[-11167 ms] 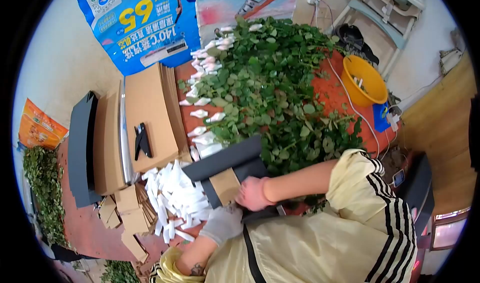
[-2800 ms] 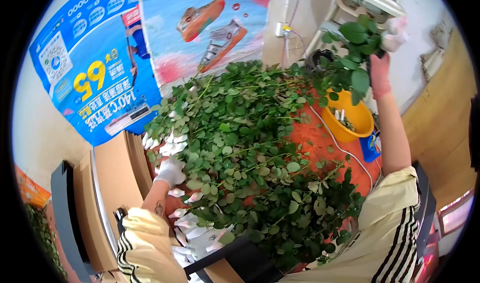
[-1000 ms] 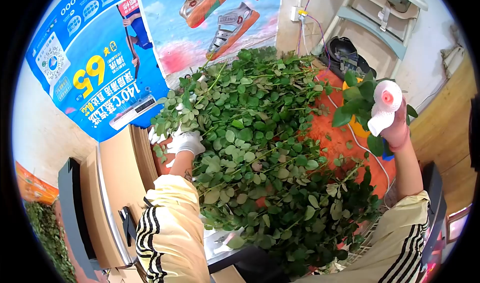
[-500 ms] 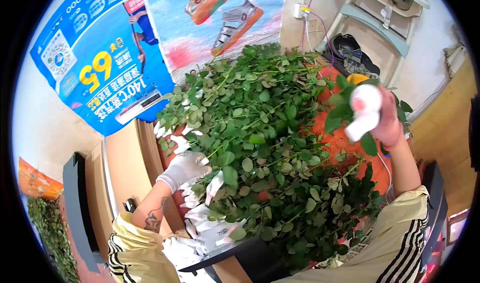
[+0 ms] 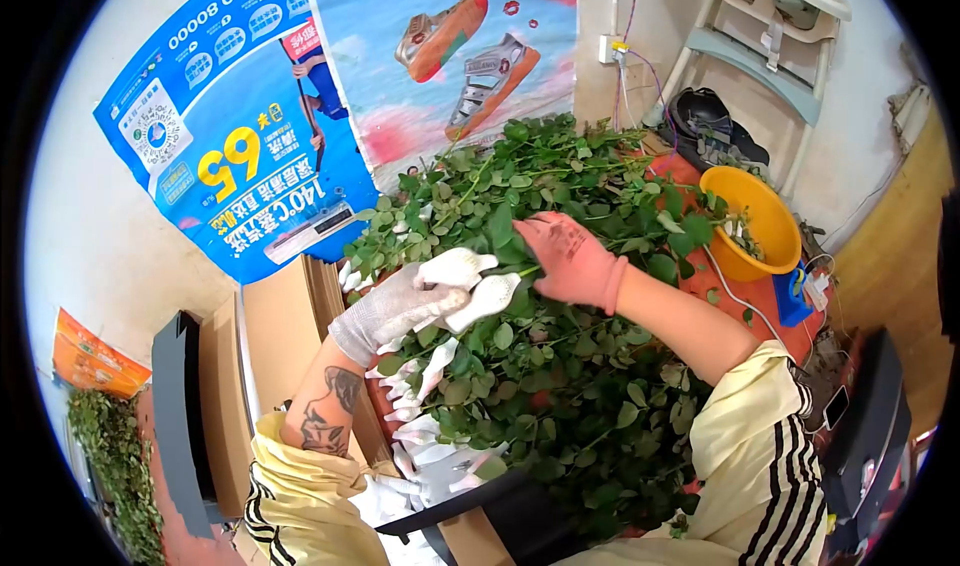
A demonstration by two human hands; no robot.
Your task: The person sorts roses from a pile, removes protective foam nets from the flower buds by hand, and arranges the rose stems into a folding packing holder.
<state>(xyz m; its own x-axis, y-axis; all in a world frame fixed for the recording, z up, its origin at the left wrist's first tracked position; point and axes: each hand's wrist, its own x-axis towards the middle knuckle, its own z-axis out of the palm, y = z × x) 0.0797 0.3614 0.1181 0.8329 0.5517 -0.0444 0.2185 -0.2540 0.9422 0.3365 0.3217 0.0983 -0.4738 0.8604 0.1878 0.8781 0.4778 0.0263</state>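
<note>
My left hand (image 5: 395,311), in a whitish knit glove, is closed around two rose heads in white sleeves (image 5: 485,303), one above the other. Just to their right is my right hand (image 5: 578,258) in a pink-red glove. Its fingers are bent around a green stem that runs from the lower sleeved head, close to some leaves. Beneath both hands spreads a thick pile of leafy rose stems (image 5: 570,386). More white-sleeved heads (image 5: 435,366) stick out along the pile's left side.
A yellow basin (image 5: 785,231) with plant scraps stands at the right, near a blue tool (image 5: 793,301). Cardboard sheets (image 5: 275,336) lean at left. A black cap (image 5: 700,116) and a high chair (image 5: 765,61) are at the back right. Posters (image 5: 440,66) cover the wall.
My right hand has brought a white-sleeved rose from the right over to my left hand. My left hand has moved up and now grips sleeved heads. The basin has come into view.
</note>
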